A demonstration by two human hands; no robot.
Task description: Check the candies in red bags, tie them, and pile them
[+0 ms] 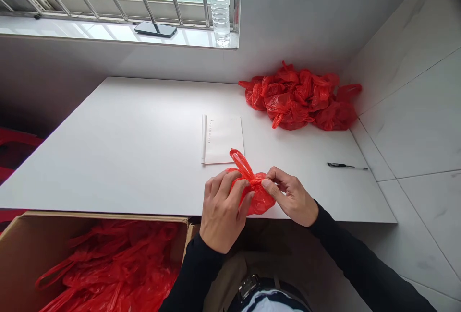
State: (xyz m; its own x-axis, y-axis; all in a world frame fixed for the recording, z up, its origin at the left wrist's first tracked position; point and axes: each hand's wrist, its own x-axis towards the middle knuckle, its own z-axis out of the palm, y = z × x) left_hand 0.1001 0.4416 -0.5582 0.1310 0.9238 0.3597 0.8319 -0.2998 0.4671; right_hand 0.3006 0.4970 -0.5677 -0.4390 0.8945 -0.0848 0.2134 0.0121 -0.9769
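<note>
A red plastic bag (261, 201), bunched into a small bundle, sits at the front edge of the white table between my hands. One loop of it stands up toward the back. My left hand (225, 206) curls over the bag's left side, its fingers bent against the plastic. From the right, my right hand (290, 194) pinches a bit of the bag between thumb and forefinger. Just behind the bag lies a white booklet (224, 139) with small print along its left side. What the bag holds, if anything, cannot be made out.
Crumpled red bags (298, 96) are heaped at the table's back right corner. A pen (346, 165) lies at the right. Below left, a cardboard box (32, 249) holds more red bags. A phone (155, 29) and clear bottle (219, 7) stand on the windowsill.
</note>
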